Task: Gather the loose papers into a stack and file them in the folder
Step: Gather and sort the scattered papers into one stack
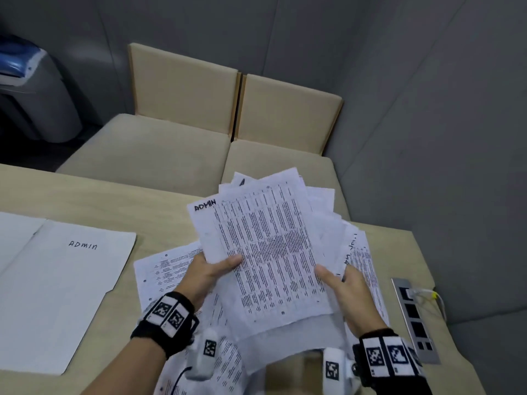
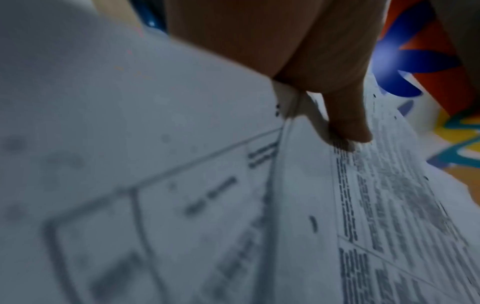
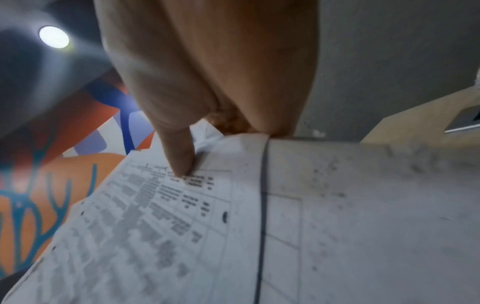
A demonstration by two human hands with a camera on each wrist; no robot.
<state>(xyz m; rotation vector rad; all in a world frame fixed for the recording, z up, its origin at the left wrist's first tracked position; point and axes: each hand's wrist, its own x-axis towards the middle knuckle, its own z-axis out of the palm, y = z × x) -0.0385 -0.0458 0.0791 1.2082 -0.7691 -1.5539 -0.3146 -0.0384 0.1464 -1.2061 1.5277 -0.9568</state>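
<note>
A fanned bundle of printed papers (image 1: 268, 246) is lifted above the table, its top sheet a dense table marked "ADMIN". My left hand (image 1: 212, 267) pinches the bundle's left edge, thumb on top. My right hand (image 1: 339, 283) grips the right side, thumb on the top sheet. The left wrist view shows my thumb (image 2: 348, 123) pressing the papers (image 2: 376, 195); the right wrist view shows the other thumb (image 3: 179, 156) on the sheets (image 3: 161, 216). More loose papers (image 1: 168, 269) lie on the table beneath. An open white folder (image 1: 65, 286) labelled "ADMIN" lies flat at the left.
The beige table (image 1: 99, 201) runs under everything. A metal socket panel (image 1: 413, 317) with a plugged cable sits in the table at right. Two beige seats (image 1: 182, 149) stand behind the table, against grey walls. A grey bin (image 1: 34, 89) stands far left.
</note>
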